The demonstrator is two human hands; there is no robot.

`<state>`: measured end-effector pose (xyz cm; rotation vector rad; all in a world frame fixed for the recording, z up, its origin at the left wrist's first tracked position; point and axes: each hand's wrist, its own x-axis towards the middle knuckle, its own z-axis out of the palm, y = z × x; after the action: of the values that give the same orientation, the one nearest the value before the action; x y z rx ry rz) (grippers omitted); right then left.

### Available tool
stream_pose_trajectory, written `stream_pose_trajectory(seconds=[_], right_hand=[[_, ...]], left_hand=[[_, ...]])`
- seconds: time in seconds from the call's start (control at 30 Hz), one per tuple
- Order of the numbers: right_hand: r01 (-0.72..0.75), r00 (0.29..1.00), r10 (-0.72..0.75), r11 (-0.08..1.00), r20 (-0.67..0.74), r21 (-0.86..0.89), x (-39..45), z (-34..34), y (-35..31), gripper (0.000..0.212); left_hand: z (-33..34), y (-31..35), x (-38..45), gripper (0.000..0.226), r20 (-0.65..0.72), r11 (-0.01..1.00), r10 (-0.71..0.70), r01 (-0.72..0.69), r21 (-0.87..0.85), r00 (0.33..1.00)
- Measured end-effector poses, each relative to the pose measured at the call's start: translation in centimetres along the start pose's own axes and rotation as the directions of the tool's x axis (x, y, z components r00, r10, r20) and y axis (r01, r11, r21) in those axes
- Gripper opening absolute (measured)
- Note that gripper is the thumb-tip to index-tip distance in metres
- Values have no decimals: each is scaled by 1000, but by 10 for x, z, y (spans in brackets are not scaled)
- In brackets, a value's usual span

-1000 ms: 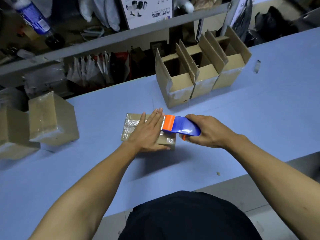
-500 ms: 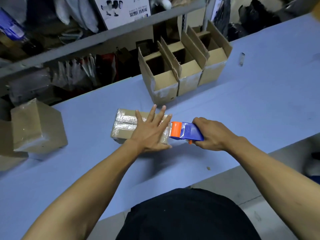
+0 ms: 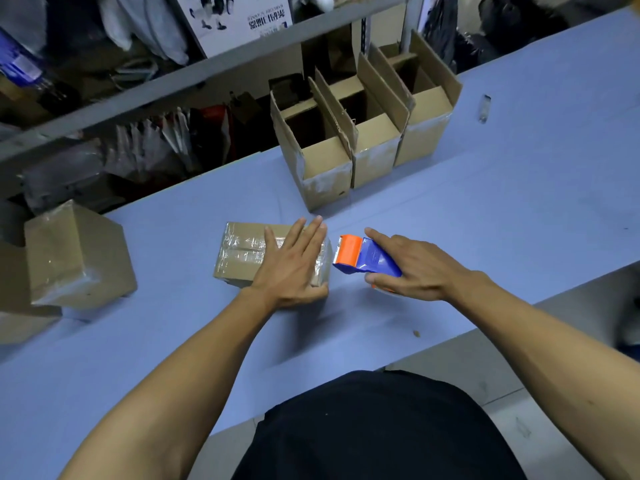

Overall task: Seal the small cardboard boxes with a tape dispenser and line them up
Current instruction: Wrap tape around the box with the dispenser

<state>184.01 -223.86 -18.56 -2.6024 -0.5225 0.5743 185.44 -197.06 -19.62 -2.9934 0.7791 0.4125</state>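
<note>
This is a packing or shipping workroom. A long blue work table (image 3: 519,202) carries open cardboard boxes (image 3: 363,143) near its far edge, and a metal shelf (image 3: 138,95) behind holds bags and packed goods.

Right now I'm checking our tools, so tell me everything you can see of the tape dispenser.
The tape dispenser has a glossy blue body and an orange front end, both plastic by the look. It lies low over the blue table, orange end pointing at the right edge of the taped cardboard box, very close to it; contact can't be told. The right hand holds it from above, index finger stretched along the top, thumb below. Its roll is hidden.
</note>
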Motion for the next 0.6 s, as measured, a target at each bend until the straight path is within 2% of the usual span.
stream_pose_trajectory(seconds=[0.27,0.4,0.47,0.6], right_hand=[[10,1000,-18,921,-18,-389,20,-16,-33,81],[-5,1000,6,866,0,-501,32,-26,-58,86],[-36,999,39,852,-7,-523,36,-33,-69,75],[-94,995,104,838,-12,-538,48,-38,-97,30]], left_hand=[[2,3,0,98,-16,1000,-20,20,9,1000],[4,5,0,97,-16,999,-38,38,21,999],[5,6,0,95,-25,999,-47,47,15,999],[7,7,-1,95,-18,998,-64,64,-1,998]])
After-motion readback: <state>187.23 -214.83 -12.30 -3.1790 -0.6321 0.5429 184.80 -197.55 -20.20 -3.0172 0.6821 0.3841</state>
